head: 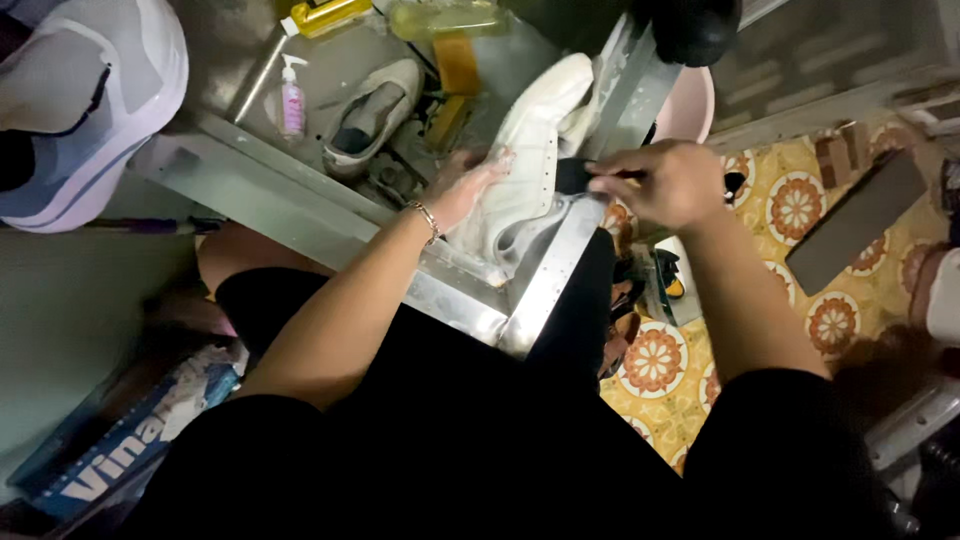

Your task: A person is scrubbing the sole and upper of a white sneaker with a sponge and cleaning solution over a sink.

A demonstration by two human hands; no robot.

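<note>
On the metal tray (545,285), left hand (462,188) presses flat a white shoe (530,150) — toe up-right — right hand (668,183) pinching a dark brush (573,176).

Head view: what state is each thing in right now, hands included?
White shoe: lying in the metal tray, pressed down by the left hand.
Right hand: closed on a dark brush at the shoe's side.
Second shoe: lying in the tray, untouched.
Pump bottle: lying flat, cap on.
Yellow bottle: lying on its side.
Clear bottle: lying on its side.
</note>
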